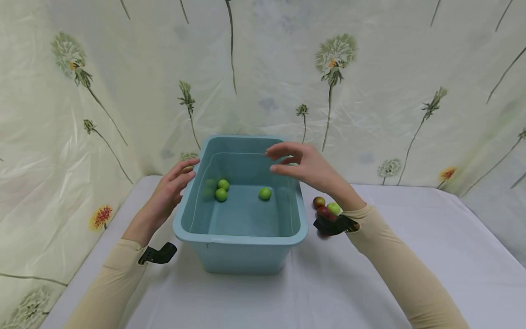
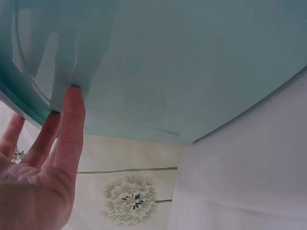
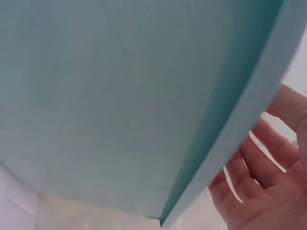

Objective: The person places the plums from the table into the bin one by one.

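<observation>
A light-blue plastic bin (image 1: 242, 240) stands on the white cloth with three small round green fruits inside: two together (image 1: 222, 194) at the left and a single green fruit (image 1: 265, 193) towards the right. My left hand (image 1: 167, 191) is at the bin's left side; in the left wrist view its extended fingers (image 2: 72, 124) reach up to the outer wall just under the rim. Over the right rim hovers my right hand (image 1: 308, 167), fingers loosely bent and nothing in them. The right wrist view has that hand beside the bin's rim (image 3: 230, 139).
Right of the bin, several red apples (image 1: 323, 212) and a green fruit (image 1: 334, 208) lie on the tablecloth (image 1: 411, 237), partly behind my right wrist and its black strap (image 1: 334, 225). A flower-printed curtain (image 1: 263, 68) hangs behind and along the sides.
</observation>
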`<state>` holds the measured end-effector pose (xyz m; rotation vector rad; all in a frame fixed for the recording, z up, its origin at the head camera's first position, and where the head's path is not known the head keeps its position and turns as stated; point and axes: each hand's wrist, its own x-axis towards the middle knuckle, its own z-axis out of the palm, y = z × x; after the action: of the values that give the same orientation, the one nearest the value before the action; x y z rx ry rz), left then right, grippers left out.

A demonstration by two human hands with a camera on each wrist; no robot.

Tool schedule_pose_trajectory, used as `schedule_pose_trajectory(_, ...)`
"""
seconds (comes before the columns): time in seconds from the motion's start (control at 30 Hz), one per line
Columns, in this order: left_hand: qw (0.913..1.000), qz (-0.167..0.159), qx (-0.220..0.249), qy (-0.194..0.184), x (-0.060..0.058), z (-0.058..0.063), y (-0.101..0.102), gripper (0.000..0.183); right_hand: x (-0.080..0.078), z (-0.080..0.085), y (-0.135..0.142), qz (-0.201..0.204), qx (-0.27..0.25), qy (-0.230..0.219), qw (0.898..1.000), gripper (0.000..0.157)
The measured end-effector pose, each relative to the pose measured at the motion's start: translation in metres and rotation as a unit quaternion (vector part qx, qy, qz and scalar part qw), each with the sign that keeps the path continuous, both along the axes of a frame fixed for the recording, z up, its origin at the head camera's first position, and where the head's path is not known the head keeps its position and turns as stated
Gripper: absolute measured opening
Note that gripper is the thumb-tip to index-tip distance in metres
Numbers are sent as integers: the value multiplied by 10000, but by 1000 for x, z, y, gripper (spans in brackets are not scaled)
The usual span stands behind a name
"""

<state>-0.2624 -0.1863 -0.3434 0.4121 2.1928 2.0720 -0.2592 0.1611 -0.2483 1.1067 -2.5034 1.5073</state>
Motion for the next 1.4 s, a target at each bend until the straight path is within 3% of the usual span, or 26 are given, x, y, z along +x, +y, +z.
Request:
schedule_pose_trajectory(0.37, 10000, 4, 8, -3, -1, 0, 0, 52, 3, -2, 26, -561, -138, 35, 9983, 37)
schedule_pose_trajectory(0.97, 10000, -33, -14, 3, 0, -1, 0, 54, 0, -27, 65, -1379, 151, 33, 9903, 35)
schedule_pose_trajectory(1.27, 10000, -46, -2, 27, 0, 0, 0, 54, -26, -63, 94, -1593, 171, -58, 9871, 36)
schedule_pose_trajectory(1.4, 10000, -39, -10, -3, 1, 0, 0, 54, -29, -71, 99, -1717, 306, -145, 9846, 36)
